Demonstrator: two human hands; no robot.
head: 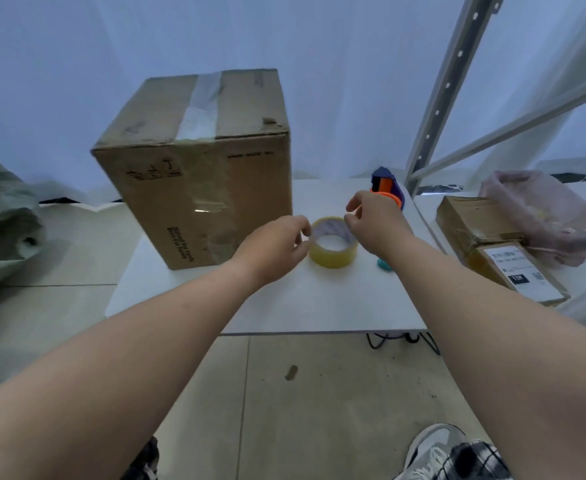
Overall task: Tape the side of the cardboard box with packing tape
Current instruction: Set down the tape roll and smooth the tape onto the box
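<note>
A tall brown cardboard box (201, 174) stands on a small white table (319, 303), with old clear tape along its top seam and a glossy patch of tape on its near side. A yellowish roll of packing tape (333, 252) lies flat on the table just right of the box. My left hand (271, 251) touches the roll's left rim with curled fingers. My right hand (374, 220) reaches over the roll's right rim, thumb and fingers pinching at its edge. Whether a tape end is lifted is too small to tell.
An orange and purple tape dispenser (387, 187) sits behind my right hand, and a teal object (384, 265) peeks out under my right wrist. Labelled parcels (499, 251) and a pink bag (544, 213) lie on a surface at right. A metal shelf frame (447, 88) rises behind. A grey-green sack (4, 220) sits at left.
</note>
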